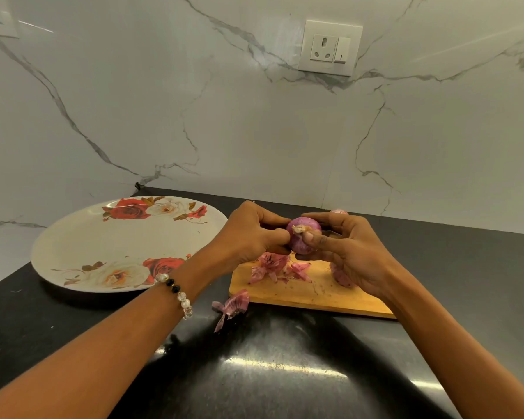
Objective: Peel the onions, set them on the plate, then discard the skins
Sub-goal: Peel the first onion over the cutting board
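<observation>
Both hands hold one onion (303, 239) up over the far edge of the board (309, 293). The left hand (250, 234) grips its side, and the right hand (345, 252) pinches the dry tip. This looks like the peeling step. Next, pull the skin down and off. The plate (82, 249) by the desk's left edge has no onions. Skins (277, 267) lie on the board.

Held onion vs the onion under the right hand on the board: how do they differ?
The held onion is off the board, gripped by both the left hand and the right hand; the board onion lies untouched. The held onion shows almost whole, root end toward the camera; the board onion is mostly hidden behind the right hand. Both are purple-red.
</observation>
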### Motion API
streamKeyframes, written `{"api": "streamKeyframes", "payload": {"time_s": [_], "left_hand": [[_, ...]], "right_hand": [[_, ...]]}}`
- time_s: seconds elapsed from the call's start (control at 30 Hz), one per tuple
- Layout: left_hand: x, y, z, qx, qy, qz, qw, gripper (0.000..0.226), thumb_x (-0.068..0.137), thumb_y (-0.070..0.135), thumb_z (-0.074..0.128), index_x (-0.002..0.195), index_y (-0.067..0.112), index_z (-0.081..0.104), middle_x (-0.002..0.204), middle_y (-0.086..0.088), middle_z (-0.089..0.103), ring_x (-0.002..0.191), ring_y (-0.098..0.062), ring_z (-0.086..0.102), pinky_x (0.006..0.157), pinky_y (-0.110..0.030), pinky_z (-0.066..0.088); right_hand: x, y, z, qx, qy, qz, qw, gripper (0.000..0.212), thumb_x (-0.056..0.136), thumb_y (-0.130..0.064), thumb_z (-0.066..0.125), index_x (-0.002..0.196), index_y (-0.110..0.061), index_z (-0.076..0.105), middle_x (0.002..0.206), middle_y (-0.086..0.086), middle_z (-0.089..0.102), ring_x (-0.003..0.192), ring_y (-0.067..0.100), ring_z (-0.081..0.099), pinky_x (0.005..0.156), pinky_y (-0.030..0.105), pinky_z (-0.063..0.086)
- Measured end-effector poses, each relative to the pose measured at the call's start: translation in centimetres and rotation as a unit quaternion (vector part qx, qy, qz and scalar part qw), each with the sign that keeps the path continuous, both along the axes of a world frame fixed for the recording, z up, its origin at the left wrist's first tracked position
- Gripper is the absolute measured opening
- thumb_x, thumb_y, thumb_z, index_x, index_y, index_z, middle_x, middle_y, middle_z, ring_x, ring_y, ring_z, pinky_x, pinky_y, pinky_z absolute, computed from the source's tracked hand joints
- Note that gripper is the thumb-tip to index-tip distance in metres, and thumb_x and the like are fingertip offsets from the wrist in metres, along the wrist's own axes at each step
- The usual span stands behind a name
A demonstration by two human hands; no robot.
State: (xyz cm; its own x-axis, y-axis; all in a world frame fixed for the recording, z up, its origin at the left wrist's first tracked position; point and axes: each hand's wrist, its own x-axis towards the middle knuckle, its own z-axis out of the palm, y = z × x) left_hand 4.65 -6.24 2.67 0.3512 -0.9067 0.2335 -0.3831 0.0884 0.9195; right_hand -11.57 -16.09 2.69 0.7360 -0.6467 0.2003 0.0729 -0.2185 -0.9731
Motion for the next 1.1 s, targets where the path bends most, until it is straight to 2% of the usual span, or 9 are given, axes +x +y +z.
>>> {"api": "streamKeyframes", "payload": {"time_s": [0.1,0.27,0.43,0.5,0.63,0.73,0.83,1.1], "left_hand": [[0.02,0.11,-0.04,-0.005,0.004,0.009,1.000,0.028,0.082,-0.004,0.066,0.108,0.008,0.071,0.092,-0.006,0.074,0.078,-0.018,0.072,0.072,-0.029,0.060],[0.19,-0.06,-0.18,-0.010,0.079,0.032,0.996,0.025,0.085,-0.007,0.063,0.108,0.001,0.069,0.091,-0.015,0.072,0.074,-0.026,0.072,0.070,-0.033,0.061],[0.06,-0.07,0.06,-0.025,0.137,0.039,0.990,0.021,0.086,0.012,0.067,0.103,0.000,0.069,0.089,-0.016,0.072,0.074,-0.028,0.072,0.071,-0.042,0.060],[-0.07,0.02,0.12,-0.015,0.125,0.018,0.992,0.029,0.078,0.016,0.073,0.103,0.001,0.069,0.090,-0.015,0.072,0.075,-0.027,0.072,0.069,-0.039,0.061],[-0.14,-0.06,-0.16,-0.002,0.081,0.036,0.996,0.032,0.077,0.000,0.073,0.108,0.002,0.068,0.093,-0.013,0.072,0.076,-0.023,0.073,0.067,-0.033,0.061],[0.01,-0.10,-0.12,-0.007,0.068,0.052,0.996,0.028,0.079,-0.002,0.070,0.107,0.003,0.069,0.091,-0.012,0.072,0.076,-0.022,0.072,0.069,-0.032,0.061],[0.08,-0.12,-0.11,-0.011,0.063,0.058,0.996,0.026,0.080,-0.001,0.070,0.106,0.003,0.069,0.090,-0.012,0.072,0.075,-0.022,0.072,0.071,-0.033,0.061],[0.34,-0.32,-0.47,0.003,0.015,0.089,0.996,0.024,0.081,0.002,0.072,0.105,0.007,0.072,0.091,-0.009,0.072,0.080,-0.021,0.071,0.077,-0.036,0.060]], "right_hand": [[-0.03,-0.06,0.10,0.020,-0.007,0.000,1.000,0.050,0.069,-0.015,0.073,0.117,-0.004,0.065,0.115,0.017,0.065,0.100,0.032,0.069,0.080,0.046,0.061],[0.03,-0.04,0.23,0.033,-0.019,0.000,0.999,0.043,0.068,-0.015,0.072,0.111,-0.007,0.067,0.113,0.016,0.066,0.097,0.030,0.071,0.076,0.040,0.062],[0.05,-0.18,0.12,0.025,-0.014,-0.020,0.999,0.045,0.066,-0.017,0.072,0.110,-0.009,0.067,0.115,0.015,0.064,0.100,0.030,0.070,0.079,0.043,0.061],[0.08,-0.07,0.10,0.028,-0.017,-0.019,0.999,0.044,0.067,-0.017,0.071,0.110,-0.009,0.067,0.115,0.016,0.064,0.099,0.030,0.070,0.077,0.039,0.061],[0.18,0.05,0.11,0.045,-0.029,-0.015,0.998,0.040,0.067,-0.015,0.070,0.107,-0.011,0.068,0.116,0.017,0.063,0.101,0.031,0.069,0.073,0.036,0.062],[0.17,-0.34,0.08,0.104,-0.064,-0.006,0.993,0.039,0.071,-0.010,0.068,0.109,-0.005,0.067,0.117,0.020,0.065,0.103,0.032,0.069,0.075,0.039,0.062],[0.05,-0.60,0.27,0.170,-0.114,0.008,0.979,0.037,0.075,-0.006,0.064,0.112,0.001,0.065,0.111,0.021,0.068,0.096,0.032,0.071,0.074,0.041,0.062],[-0.28,-0.54,0.88,0.246,-0.171,0.029,0.954,0.039,0.078,-0.005,0.058,0.116,0.003,0.063,0.115,0.021,0.067,0.100,0.031,0.070,0.073,0.036,0.061]]}}
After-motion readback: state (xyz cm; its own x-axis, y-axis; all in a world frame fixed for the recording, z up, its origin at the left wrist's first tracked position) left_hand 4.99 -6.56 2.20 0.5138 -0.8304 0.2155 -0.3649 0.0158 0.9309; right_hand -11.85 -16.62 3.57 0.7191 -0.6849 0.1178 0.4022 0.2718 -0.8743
